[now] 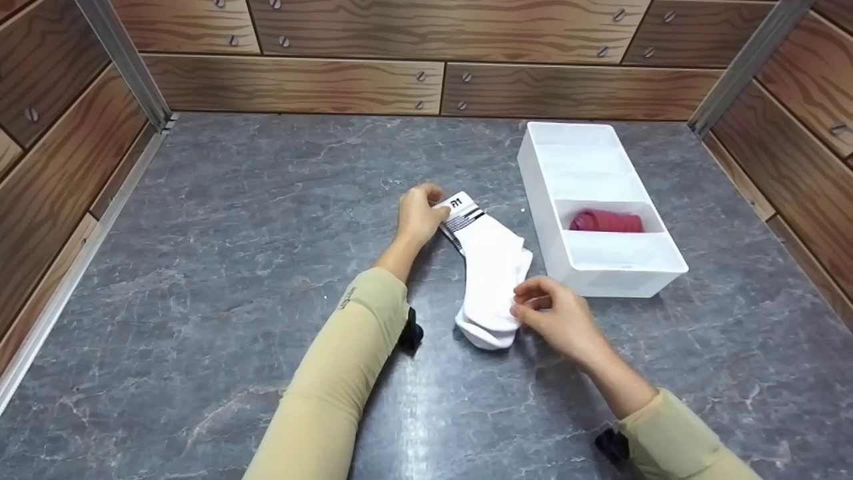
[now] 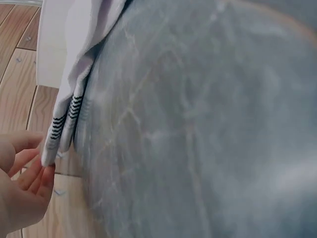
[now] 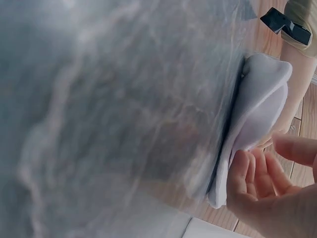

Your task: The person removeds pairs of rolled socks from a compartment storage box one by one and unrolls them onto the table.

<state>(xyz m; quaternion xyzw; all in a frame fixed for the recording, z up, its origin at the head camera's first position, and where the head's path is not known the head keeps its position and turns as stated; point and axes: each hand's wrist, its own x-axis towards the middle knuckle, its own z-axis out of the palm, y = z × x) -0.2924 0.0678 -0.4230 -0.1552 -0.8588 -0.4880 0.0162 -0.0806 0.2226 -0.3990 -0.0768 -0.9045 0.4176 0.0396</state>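
Observation:
A pair of white socks [image 1: 490, 267] with black stripes and a small black mark at the cuff lies on the grey marbled surface, one sock mostly over the other. My left hand [image 1: 421, 213] pinches the cuff end between thumb and fingers; the left wrist view shows the striped cuff [image 2: 57, 129] between them. Beside the foot end is my right hand [image 1: 556, 317], its bent fingers touching the edge of the white sock [image 3: 260, 109]. In the right wrist view its thumb stands apart from the fingers.
Right of the socks stands a white divided box [image 1: 543, 193]. One of its compartments holds a rolled dark red cloth item [image 1: 606, 221]. Wood-patterned walls [image 1: 300, 83] border the surface at the back and both sides.

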